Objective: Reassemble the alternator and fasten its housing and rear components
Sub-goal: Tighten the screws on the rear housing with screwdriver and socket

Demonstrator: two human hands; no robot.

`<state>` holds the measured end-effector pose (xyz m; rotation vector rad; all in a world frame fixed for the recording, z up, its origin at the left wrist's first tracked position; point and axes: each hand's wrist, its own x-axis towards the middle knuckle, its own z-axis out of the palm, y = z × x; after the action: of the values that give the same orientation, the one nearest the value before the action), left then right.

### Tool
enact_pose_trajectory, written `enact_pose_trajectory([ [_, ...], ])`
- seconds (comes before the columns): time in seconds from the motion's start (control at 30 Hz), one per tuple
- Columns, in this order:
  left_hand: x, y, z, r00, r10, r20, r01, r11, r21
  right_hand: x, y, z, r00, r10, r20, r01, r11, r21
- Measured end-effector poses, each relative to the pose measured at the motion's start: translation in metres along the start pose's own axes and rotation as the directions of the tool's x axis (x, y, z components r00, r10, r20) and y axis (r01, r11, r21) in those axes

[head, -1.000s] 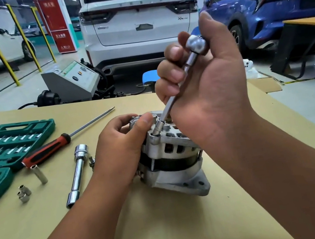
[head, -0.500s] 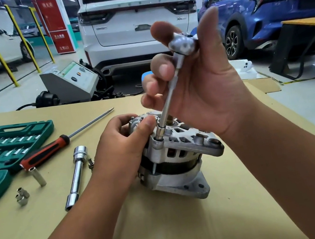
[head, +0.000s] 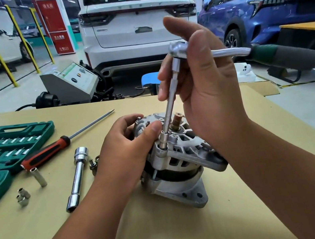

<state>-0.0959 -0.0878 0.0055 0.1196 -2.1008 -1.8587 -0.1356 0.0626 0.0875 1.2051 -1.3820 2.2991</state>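
The grey cast-aluminium alternator stands on the tan tabletop, and the left hand grips its housing with curled fingers. The right hand pinches the chrome ratchet at its head. Judging by the tilt of the slim extension bar, the socket could slip off.

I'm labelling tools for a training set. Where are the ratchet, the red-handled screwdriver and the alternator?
ratchet (head: 179, 49): head view, on its chrome head.
red-handled screwdriver (head: 46, 152): head view, on the middle of its handle.
alternator (head: 177, 189): head view, on its lower silver housing.
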Motion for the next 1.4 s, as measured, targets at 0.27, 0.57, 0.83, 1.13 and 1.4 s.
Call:
enact_pose_trajectory([
  [0.27, 0.001, 0.0, 0.0, 0.999, -0.018, -0.032, 0.018, 1.0, -0.003, 0.004, 0.001, -0.004, 0.922, -0.379, 0.078, 0.359, 0.763, -0.537],
  [0.57, -0.002, -0.003, 0.003, 1.0, -0.009, -0.002, 0.009, 1.0, -0.021, 0.003, 0.002, 0.002, 0.859, -0.46, 0.225, 0.442, 0.446, -0.778],
  [0.83, 0.0, 0.001, -0.002, 0.999, -0.047, 0.021, 0.048, 0.996, -0.077, 0.014, -0.049, -0.003, 0.927, 0.073, 0.368, 0.299, 0.447, -0.843],
  [1.13, -0.006, 0.0, -0.001, 0.998, 0.016, 0.059, -0.017, 1.0, 0.02, 0.017, -0.075, 0.002, 0.947, 0.185, 0.263, 0.205, 0.283, -0.937],
  [1.4, -0.01, 0.001, 0.001, 0.995, 0.055, 0.081, -0.059, 0.997, 0.054, 0.015, -0.085, -0.006, 0.852, 0.482, 0.204, -0.307, 0.776, -0.551],
])
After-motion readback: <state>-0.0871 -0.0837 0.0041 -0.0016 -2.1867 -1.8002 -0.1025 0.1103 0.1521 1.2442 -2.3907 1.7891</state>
